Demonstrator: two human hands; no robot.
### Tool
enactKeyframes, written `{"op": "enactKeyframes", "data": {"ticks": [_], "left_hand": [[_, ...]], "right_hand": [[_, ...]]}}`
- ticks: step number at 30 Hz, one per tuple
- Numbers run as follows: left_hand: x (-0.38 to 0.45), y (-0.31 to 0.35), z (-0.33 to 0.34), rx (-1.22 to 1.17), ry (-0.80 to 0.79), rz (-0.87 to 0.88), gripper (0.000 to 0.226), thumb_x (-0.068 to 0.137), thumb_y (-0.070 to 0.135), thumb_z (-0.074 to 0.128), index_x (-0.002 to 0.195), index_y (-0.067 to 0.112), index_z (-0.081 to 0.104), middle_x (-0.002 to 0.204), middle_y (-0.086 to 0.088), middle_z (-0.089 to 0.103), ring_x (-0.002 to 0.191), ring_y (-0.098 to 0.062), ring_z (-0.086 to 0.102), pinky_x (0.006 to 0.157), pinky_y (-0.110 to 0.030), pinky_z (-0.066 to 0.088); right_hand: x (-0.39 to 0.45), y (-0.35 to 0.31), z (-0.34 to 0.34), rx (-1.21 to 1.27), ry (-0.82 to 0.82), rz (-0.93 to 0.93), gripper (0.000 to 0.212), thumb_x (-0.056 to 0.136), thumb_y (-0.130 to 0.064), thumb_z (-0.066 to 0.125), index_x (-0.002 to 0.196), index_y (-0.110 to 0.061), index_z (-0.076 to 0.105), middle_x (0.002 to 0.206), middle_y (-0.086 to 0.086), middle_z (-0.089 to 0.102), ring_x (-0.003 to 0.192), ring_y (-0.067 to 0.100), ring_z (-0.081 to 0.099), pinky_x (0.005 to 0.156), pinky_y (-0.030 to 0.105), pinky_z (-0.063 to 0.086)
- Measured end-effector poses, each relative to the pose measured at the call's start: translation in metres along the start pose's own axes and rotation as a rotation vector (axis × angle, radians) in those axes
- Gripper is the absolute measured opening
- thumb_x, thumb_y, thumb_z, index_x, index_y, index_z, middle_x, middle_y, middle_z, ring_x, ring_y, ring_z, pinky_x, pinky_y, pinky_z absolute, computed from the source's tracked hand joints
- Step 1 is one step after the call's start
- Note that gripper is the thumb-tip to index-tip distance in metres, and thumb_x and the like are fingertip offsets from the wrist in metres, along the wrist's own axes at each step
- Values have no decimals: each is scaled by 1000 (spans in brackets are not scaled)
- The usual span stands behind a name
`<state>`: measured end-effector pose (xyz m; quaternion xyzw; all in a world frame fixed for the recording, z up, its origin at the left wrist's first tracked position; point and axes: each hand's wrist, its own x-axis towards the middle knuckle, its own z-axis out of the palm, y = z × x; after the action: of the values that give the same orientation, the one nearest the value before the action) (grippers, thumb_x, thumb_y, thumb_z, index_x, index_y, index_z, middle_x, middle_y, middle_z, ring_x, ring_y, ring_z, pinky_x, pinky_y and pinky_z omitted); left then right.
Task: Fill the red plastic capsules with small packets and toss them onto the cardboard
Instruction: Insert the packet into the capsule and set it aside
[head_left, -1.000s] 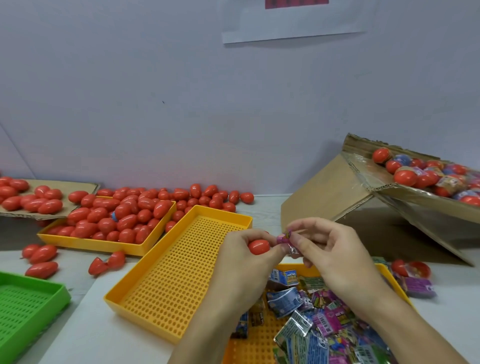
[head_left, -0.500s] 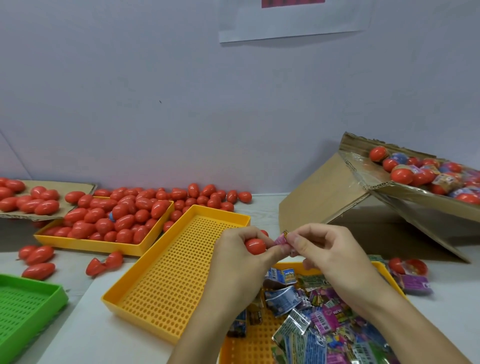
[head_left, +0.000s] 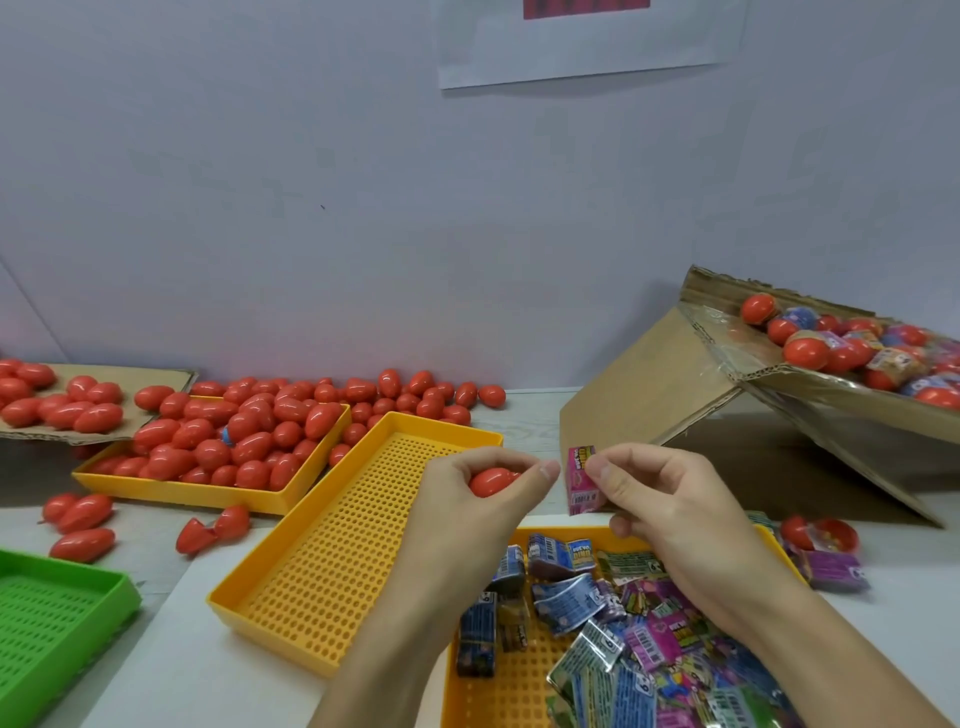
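Two bare hands work above a pale table (head_left: 171, 670), items noted from largest to smallest. Tilted brown cardboard box (head_left: 675, 384), right rear: holds red capsules mixed with coloured packets. Flat sheet of brown cardboard (head_left: 171, 376), left rear: carries a spread of closed red capsules; judged to be the toss target, though the box cannot be ruled out. Yellow perforated plastic tray, centre (head_left: 332, 566): nothing seen inside. Second yellow perforated tray, left (head_left: 208, 493): heaped with red capsules, more loose behind and beside it. Third yellow perforated tray, near right (head_left: 509, 691): piled with small printed foil packets. Green perforated tray (head_left: 52, 618): lower left corner.

Left hand (head_left: 467, 499): fingers curled round one red plastic capsule (head_left: 491, 480), held above the centre tray. Whether it is open cannot be told. Right hand (head_left: 670, 499): thumb and fingers pinch a small pink packet (head_left: 582, 480), upright, just beside the capsule, not touching it.

Step in hand, as judged: filling, with the packet not yet inserted. The next move calls for folding or squeezing the packet small, pressing it into the capsule, and closing the shell before any toss.
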<state>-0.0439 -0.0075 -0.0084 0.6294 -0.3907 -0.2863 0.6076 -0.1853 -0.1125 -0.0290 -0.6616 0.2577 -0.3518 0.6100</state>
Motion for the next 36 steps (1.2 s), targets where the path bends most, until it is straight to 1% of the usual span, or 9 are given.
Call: {"op": "enactKeyframes", "data": {"ticks": [10,14,18,22,24,26,29,33,36], "left_hand": [[0,-2,3,104,16,74,8,83,24,79,75,27,78,69,20,68,59,6,60,51,-9,43],[2,-5,4,179,115,135,12,84,21,77,73,24,76,72,19,69,70,5,63,57,-8,46],[3,-6,5,247,134,173,11,84,23,77,74,24,76,74,15,69,71,0,63,60,-11,47],[3,-6,4,248,137,170,10,85,23,76,75,23,76,75,13,70,71,-2,64,61,-13,48],[3,-6,4,248,146,172,10,85,22,76,75,23,76,76,13,70,73,-4,65,62,-14,50],[4,-5,4,231,146,169,10,86,21,76,76,23,76,77,12,70,73,-6,65,62,-15,51],[2,-2,4,187,151,183,5,85,23,76,80,24,77,75,16,70,72,-2,64,60,-11,48],[0,0,4,161,207,253,7,85,22,76,90,26,74,66,27,63,60,7,60,51,-6,42],[0,1,5,162,157,239,4,85,22,76,85,26,76,77,23,70,73,4,65,62,-7,48]], "right_hand": [[-2,-3,1,74,-63,34,36,73,-42,70,90,-12,79,84,22,62,78,21,53,65,27,46],[-4,-6,-1,117,-116,41,32,66,-40,74,78,-11,80,76,-7,62,66,8,49,60,23,43],[-5,-8,0,87,-144,23,33,66,-40,74,82,-12,82,92,-10,68,61,-1,52,57,19,41],[-5,-7,1,44,-161,1,36,74,-41,71,91,-11,81,65,-8,61,58,0,49,57,19,41],[-5,-7,1,42,-174,9,37,76,-41,70,97,-11,80,61,-4,57,56,2,47,56,20,39],[-4,-7,2,63,-173,25,37,76,-38,71,102,-14,79,66,4,58,59,6,48,54,19,38],[-3,-6,3,125,-134,48,44,73,-38,73,112,-18,77,72,12,60,71,28,44,57,24,38],[-2,-5,3,157,-53,74,60,67,-39,75,122,-16,71,89,25,67,79,28,48,55,23,41],[-3,-6,5,163,-58,67,49,70,-36,73,117,-19,75,99,13,74,80,15,61,55,24,43]]}}
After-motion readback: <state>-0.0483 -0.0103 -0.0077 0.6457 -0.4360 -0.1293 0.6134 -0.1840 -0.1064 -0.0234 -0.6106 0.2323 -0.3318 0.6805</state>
